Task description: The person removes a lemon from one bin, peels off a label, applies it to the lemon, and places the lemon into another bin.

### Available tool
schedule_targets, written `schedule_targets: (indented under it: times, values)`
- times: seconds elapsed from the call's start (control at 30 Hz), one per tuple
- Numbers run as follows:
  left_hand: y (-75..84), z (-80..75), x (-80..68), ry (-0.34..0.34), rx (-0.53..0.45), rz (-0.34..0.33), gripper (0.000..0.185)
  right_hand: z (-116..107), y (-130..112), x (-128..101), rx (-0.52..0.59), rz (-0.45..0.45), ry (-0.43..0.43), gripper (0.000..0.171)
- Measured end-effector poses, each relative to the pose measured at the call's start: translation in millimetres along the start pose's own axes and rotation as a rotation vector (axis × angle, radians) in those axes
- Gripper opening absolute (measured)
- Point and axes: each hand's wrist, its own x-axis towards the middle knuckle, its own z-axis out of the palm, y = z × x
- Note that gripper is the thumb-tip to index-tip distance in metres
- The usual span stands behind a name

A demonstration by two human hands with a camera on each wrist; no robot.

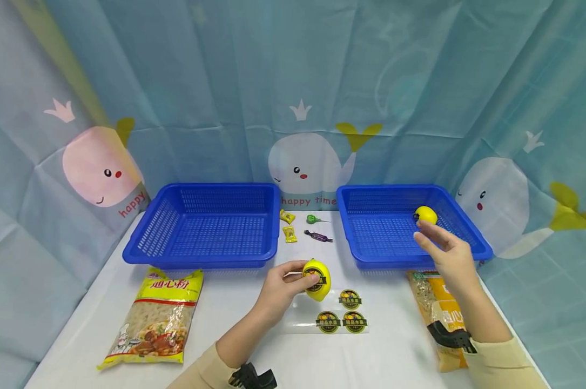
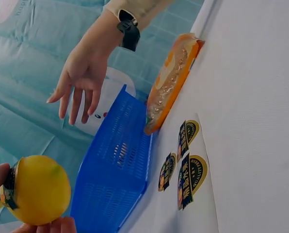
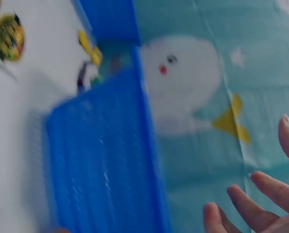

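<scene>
Yellow lemon gripped in my left hand; only the head view shows another lemon in the right basket; my right hand hovers spread.

Head view: we look forward and down over the whole worktop. Left-wrist view: close, tilted, sharing the right basket and sticker sheet. Right-wrist view: blurred, very near that basket.

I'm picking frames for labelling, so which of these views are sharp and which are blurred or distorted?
Head view: sharp and evenly lit, with wide-angle bending at the edges. Left wrist view: mostly crisp on the yellow lemon with a sticker and the round fruit stickers on the clear sheet. Right wrist view: motion-blurred, smearing the blue plastic basket; the right hand's fingers are soft.
</scene>
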Motion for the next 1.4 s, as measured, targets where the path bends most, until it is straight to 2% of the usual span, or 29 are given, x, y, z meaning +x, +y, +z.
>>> schedule_targets:
  times: [0.13, 0.17, 0.2, 0.23, 0.27, 0.37, 0.47, 0.53, 0.6, 0.73, 0.83, 0.97, 1.17, 1.4]
  values:
    - [-0.2, 1.5, 0.9, 0.039, 0.025, 0.000, 0.048, -35, 7, 10, 0.322, -0.018, -0.042, 0.052]
    - [-0.2, 1.8, 1.3, 0.049, 0.030, 0.001, 0.048, -43, 8, 12, 0.383, -0.018, -0.047, 0.051]
    - [-0.1, 2.0, 1.7, 0.054, 0.037, 0.005, 0.047, -51, 10, 14, 0.395, -0.016, -0.040, 0.050]
    - [0.0, 2.1, 2.3, 0.057, 0.041, 0.006, 0.047, -58, 11, 16, 0.381, -0.004, -0.031, 0.051]
    - [-0.2, 2.3, 3.0, 0.059, 0.047, 0.006, 0.047, -65, 13, 17, 0.316, 0.019, -0.012, 0.052]
    - [-0.3, 2.9, 5.3, 0.056, 0.049, -0.003, 0.047, -83, 19, 22, 0.060, 0.128, 0.035, 0.062]
    - [0.2, 4.1, 7.8, 0.054, 0.044, -0.018, 0.047, -97, 29, 26, -0.201, 0.225, 0.046, 0.079]
    - [1.0, 4.8, 9.7, 0.054, 0.039, -0.025, 0.046, -104, 36, 29, -0.248, 0.258, 0.042, 0.087]
    - [1.5, 5.5, 12.1, 0.051, 0.039, -0.017, 0.046, -110, 45, 31, -0.273, 0.275, 0.047, 0.090]
    - [1.9, 9.3, 16.8, 0.017, 0.020, 0.001, 0.047, -117, 62, 32, -0.255, 0.318, 0.069, 0.090]
    - [1.4, 15.1, 20.0, -0.026, -0.032, -0.005, 0.049, -119, 74, 31, -0.243, 0.352, 0.083, 0.091]
    - [2.3, 27.5, 27.5, -0.056, -0.100, -0.025, 0.048, -122, 87, 30, -0.262, 0.380, 0.052, 0.092]
    - [11.7, 54.6, 50.1, -0.053, -0.102, -0.031, 0.047, -126, 94, 28, -0.273, 0.412, 0.011, 0.091]
    - [22.6, 77.2, 81.4, -0.009, -0.040, -0.021, 0.042, -123, 93, 31, -0.275, 0.414, -0.014, 0.093]
